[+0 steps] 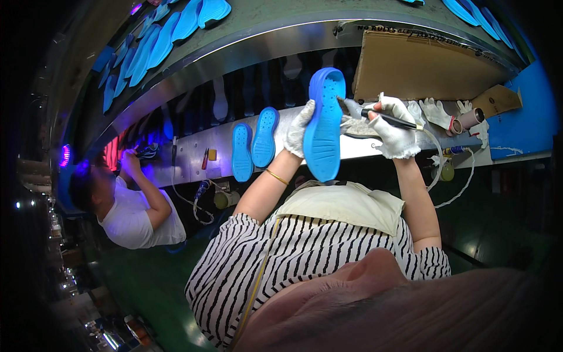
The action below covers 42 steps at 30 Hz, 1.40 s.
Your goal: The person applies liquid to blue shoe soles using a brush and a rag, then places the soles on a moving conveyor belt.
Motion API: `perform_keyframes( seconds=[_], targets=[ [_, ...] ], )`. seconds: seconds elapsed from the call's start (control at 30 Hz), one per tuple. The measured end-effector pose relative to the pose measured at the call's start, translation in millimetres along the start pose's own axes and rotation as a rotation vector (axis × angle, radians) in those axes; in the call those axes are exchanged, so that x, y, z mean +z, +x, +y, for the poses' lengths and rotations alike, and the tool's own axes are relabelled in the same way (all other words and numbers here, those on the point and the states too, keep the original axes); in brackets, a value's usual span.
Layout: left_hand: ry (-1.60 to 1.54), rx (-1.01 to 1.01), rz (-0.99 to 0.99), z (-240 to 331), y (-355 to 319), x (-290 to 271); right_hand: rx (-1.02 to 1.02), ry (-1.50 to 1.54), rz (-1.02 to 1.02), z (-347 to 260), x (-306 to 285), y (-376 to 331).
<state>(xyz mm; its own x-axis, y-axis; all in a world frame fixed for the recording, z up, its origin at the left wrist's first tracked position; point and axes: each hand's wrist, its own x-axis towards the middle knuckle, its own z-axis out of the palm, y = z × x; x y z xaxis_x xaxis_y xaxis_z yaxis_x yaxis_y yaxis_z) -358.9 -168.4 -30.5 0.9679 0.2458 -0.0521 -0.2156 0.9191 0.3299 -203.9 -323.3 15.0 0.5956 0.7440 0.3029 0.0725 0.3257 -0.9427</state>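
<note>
My left hand (298, 130), in a white glove, grips a blue shoe sole (325, 138) by its left edge and holds it upright over the bench, its hollow inner side in view. In my gloved right hand (394, 134) is a brush (400, 122) with a black handle, a white hose (435, 146) running from its rear end. Its tip is by the sole's upper right edge; whether they touch I cannot tell. Two more blue soles (241, 152) (265, 136) lie side by side on the bench, left of my left hand.
The metal bench (190, 154) runs across, with a small yellow block (212, 155) on it. Spare white gloves (435, 112) and a roll (469, 119) lie at right, before a cardboard sheet (422, 67). Blue soles (158, 44) cover the far belt. A co-worker (135, 205) works at left.
</note>
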Motion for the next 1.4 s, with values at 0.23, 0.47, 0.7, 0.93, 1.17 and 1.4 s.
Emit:
perform_keyframes(
  seconds=[0.23, 0.47, 0.7, 0.93, 1.17, 1.4],
  targets=[
    [0.081, 0.073, -0.019, -31.5, 9.4, 30.4, -0.395, -0.297, -0.080, -10.8, 24.9, 5.1],
    [0.146, 0.088, 0.037, -24.6, 9.5, 34.7, -0.288, -0.270, -0.070, -15.3, 26.9, -6.1],
    [0.139, 0.208, 0.054, -11.6, 18.1, 14.9, -0.233, -0.346, -0.213, -18.7, 34.3, -22.5],
    [0.071, 0.221, 0.016, 3.5, 21.2, 12.5, -0.185, -0.296, -0.326, -29.0, 42.1, -32.8],
    [-0.089, 0.156, -0.092, -15.8, 3.3, 50.1, 0.022, -0.072, -0.128, -20.6, 14.4, -13.3],
    [0.169, 0.207, -0.133, -20.2, 8.2, 52.6, -0.280, -0.211, -0.152, -33.1, 29.5, -21.9]
  ],
)
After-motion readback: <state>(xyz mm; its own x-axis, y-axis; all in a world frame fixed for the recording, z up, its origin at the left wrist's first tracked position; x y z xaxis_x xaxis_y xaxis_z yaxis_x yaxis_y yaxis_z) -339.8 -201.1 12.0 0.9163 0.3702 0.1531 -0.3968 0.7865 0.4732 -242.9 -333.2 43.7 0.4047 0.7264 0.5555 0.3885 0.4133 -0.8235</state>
